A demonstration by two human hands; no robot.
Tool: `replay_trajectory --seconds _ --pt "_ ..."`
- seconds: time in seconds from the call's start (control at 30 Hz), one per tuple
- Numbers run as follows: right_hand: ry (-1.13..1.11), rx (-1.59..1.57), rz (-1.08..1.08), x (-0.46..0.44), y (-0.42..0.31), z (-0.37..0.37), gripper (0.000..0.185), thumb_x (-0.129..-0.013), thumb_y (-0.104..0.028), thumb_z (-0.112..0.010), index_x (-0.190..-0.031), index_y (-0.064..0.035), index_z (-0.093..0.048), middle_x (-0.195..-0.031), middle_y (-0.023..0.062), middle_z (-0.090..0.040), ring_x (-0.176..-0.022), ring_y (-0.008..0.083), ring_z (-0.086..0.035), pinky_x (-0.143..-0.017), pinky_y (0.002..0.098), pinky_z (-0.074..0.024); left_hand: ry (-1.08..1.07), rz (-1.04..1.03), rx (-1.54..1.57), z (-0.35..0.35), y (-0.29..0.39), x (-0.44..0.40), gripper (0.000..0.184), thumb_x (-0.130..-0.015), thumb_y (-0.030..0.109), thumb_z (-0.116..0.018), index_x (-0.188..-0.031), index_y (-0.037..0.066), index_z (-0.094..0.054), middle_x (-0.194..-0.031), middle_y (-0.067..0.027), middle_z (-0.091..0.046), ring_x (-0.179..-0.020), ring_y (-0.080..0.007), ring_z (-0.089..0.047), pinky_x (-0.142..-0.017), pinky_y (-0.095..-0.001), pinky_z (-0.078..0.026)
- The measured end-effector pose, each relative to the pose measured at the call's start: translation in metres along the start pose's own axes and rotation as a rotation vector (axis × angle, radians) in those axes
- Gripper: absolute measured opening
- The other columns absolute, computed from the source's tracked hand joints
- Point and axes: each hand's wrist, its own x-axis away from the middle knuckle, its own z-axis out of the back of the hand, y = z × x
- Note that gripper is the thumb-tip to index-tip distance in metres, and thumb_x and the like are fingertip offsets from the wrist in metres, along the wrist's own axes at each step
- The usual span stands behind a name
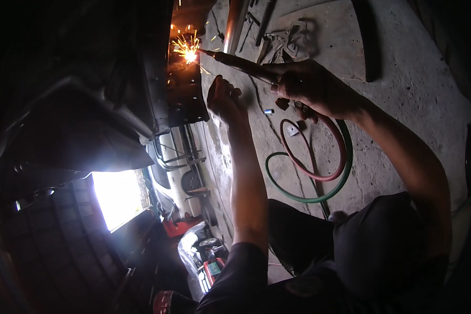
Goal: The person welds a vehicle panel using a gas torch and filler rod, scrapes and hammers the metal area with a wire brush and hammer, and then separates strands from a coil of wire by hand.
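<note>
My right hand (pixel 311 89) is closed round the handle of a torch (pixel 246 68), which points left. At its tip, bright orange sparks (pixel 190 54) burst from a dark metal panel (pixel 186 94). Below the sparks, my left hand (pixel 226 100) is held up beside the panel's edge with its fingers curled in; whatever it may hold is too dark to tell. A red hose (pixel 341 157) and a green hose (pixel 309 200) loop down from the torch's rear end.
Clamps and metal tools (pixel 285 42) lie on the concrete floor (pixel 403 104) at the top. A dark curved strip (pixel 369 42) is right of them. Large dark bodywork (pixel 78 115) fills the left. A white vehicle (pixel 175 183) and a red machine (pixel 213 269) stand lower down.
</note>
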Motion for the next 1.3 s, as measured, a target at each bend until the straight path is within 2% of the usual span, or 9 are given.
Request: replay_trajectory --seconds 0.27,0.47,0.57,0.67,0.87,0.97,1.0,1.07,1.3 --pt "-0.003 0.002 -0.019 0.0 0.0 0.001 0.059 -0.099 -0.03 -0.061 -0.148 -0.0026 -0.044 -0.087 0.0087 -0.066 -0.057 0.0078 -0.062 -0.052 0.0226 -0.0554 0.035 0.015 -0.024 0.001 -0.002 -0.008 0.011 -0.097 0.011 -0.061 -0.094 0.002 -0.067 -0.066 0.0034 -0.049 -0.056 -0.0067 -0.044 -0.048 -0.0245 -0.038" --pt "0.001 -0.016 -0.001 -0.002 0.002 0.0 0.061 -0.097 -0.035 -0.064 -0.145 -0.0002 -0.046 -0.086 0.008 -0.065 -0.057 0.0072 -0.06 -0.053 0.0236 -0.055 -0.063 0.017 0.061 0.007 -0.005 -0.015 0.012 -0.097 0.012 -0.061 -0.095 0.002 -0.067 -0.068 0.0021 -0.051 -0.056 -0.0071 -0.045 -0.048 -0.0249 -0.038" --pt "0.011 0.014 0.03 -0.002 0.0 -0.001 0.064 -0.096 -0.037 -0.065 -0.144 0.0015 -0.047 -0.086 0.0078 -0.065 -0.058 0.0067 -0.059 -0.053 0.0236 -0.0547 -0.009 0.027 0.066 0.003 -0.003 -0.012 0.013 -0.097 0.012 -0.061 -0.097 0.0 -0.067 -0.069 0.0012 -0.053 -0.056 -0.0075 -0.046 -0.048 -0.025 -0.039" --pt "0.035 0.087 0.099 -0.003 0.004 -0.001 0.063 -0.096 -0.036 -0.065 -0.143 0.0028 -0.047 -0.087 0.0078 -0.066 -0.057 0.0066 -0.06 -0.053 0.0238 -0.0547 -0.01 0.016 0.063 0.002 -0.003 -0.01 0.014 -0.098 0.011 -0.06 -0.098 -0.001 -0.067 -0.069 0.0004 -0.054 -0.056 -0.0082 -0.047 -0.048 -0.0252 -0.039" --pt "0.027 0.109 0.066 0.0 -0.001 -0.001 0.059 -0.098 -0.028 -0.062 -0.147 -0.0003 -0.043 -0.088 0.0084 -0.067 -0.054 0.0072 -0.061 -0.048 0.0223 -0.0532 0.007 0.018 0.035 0.0 -0.002 -0.007 0.013 -0.098 0.01 -0.06 -0.098 -0.001 -0.067 -0.066 0.0003 -0.053 -0.055 -0.0092 -0.046 -0.048 -0.0254 -0.039" --pt "0.05 0.078 0.006 -0.001 0.0 -0.002 0.06 -0.098 -0.027 -0.062 -0.148 -0.0023 -0.042 -0.088 0.0085 -0.067 -0.053 0.0074 -0.061 -0.047 0.0217 -0.0527 -0.004 0.003 0.013 -0.001 -0.001 -0.007 0.013 -0.098 0.011 -0.06 -0.094 0.0 -0.067 -0.065 0.0015 -0.05 -0.054 -0.0087 -0.044 -0.048 -0.0255 -0.038" --pt "0.041 0.074 -0.004 -0.001 -0.002 -0.002 0.06 -0.098 -0.027 -0.062 -0.148 -0.0025 -0.042 -0.088 0.0084 -0.067 -0.053 0.0074 -0.061 -0.047 0.0218 -0.0531 0.013 0.007 0.017 -0.006 0.002 -0.005 0.013 -0.097 0.009 -0.058 -0.085 0.005 -0.059 -0.063 0.0025 -0.043 -0.052 -0.0081 -0.038 -0.047 -0.0254 -0.033" --pt "0.025 0.064 -0.026 0.001 -0.008 -0.001 0.059 -0.098 -0.027 -0.062 -0.148 -0.003 -0.043 -0.088 0.0082 -0.066 -0.054 0.0072 -0.061 -0.048 0.022 -0.0537 0.045 0.015 0.025 -0.018 0.008 -0.002 0.031 -0.095 0.006 -0.053 -0.066 0.013 -0.042 -0.059 0.0046 -0.029 -0.048 -0.0067 -0.026 -0.045 -0.0252 -0.023" --pt "0.019 0.02 -0.001 0.0 -0.001 0.0 0.06 -0.097 -0.027 -0.064 -0.148 -0.0037 -0.044 -0.087 0.0062 -0.065 -0.057 0.0064 -0.061 -0.051 0.0218 -0.0546 0.086 0.031 -0.017 -0.022 0.007 0.001 0.032 -0.095 0.007 -0.054 -0.066 0.013 -0.043 -0.059 0.005 -0.03 -0.047 -0.0066 -0.026 -0.044 -0.025 -0.024"
